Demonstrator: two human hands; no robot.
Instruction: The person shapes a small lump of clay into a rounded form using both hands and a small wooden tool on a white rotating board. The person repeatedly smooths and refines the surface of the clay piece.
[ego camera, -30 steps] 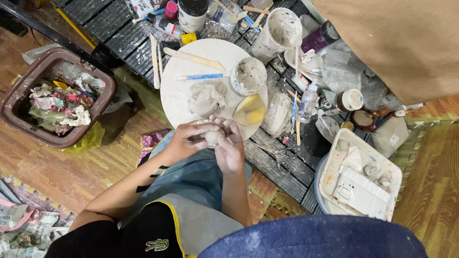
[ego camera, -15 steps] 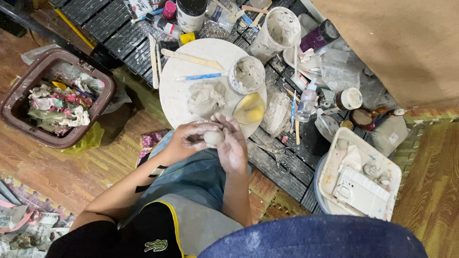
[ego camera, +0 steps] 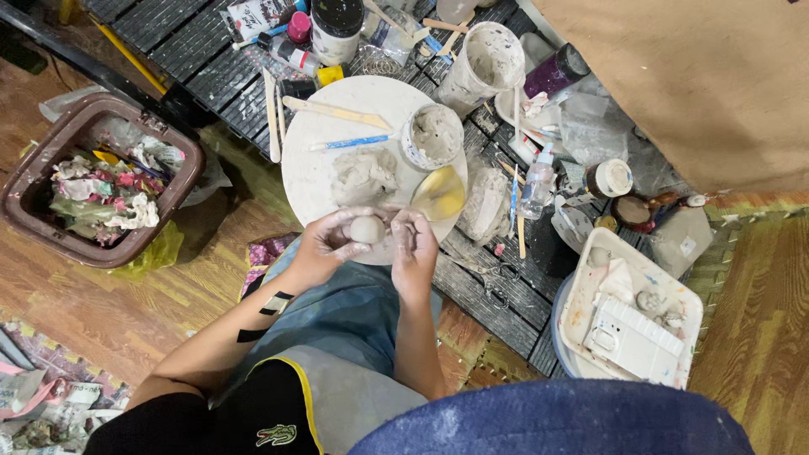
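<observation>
Clay ball [ego camera: 367, 229] in left hand [ego camera: 330, 244]; clay-filled cup [ego camera: 432, 136] beyond

A craft workshop: clay-smeared round board [ego camera: 312, 168], paint bottles [ego camera: 291, 50], modelling tools [ego camera: 337, 111].

Even, fairly bright indoor light falls from above, with soft shadows under the hands [ego camera: 371, 244] and beside the bin [ego camera: 101, 181]. The yellow dish [ego camera: 440, 194] shows slight glare. The blue shape [ego camera: 556, 421] at the bottom edge looks blurred, perhaps too close. Edges bend slightly.
</observation>
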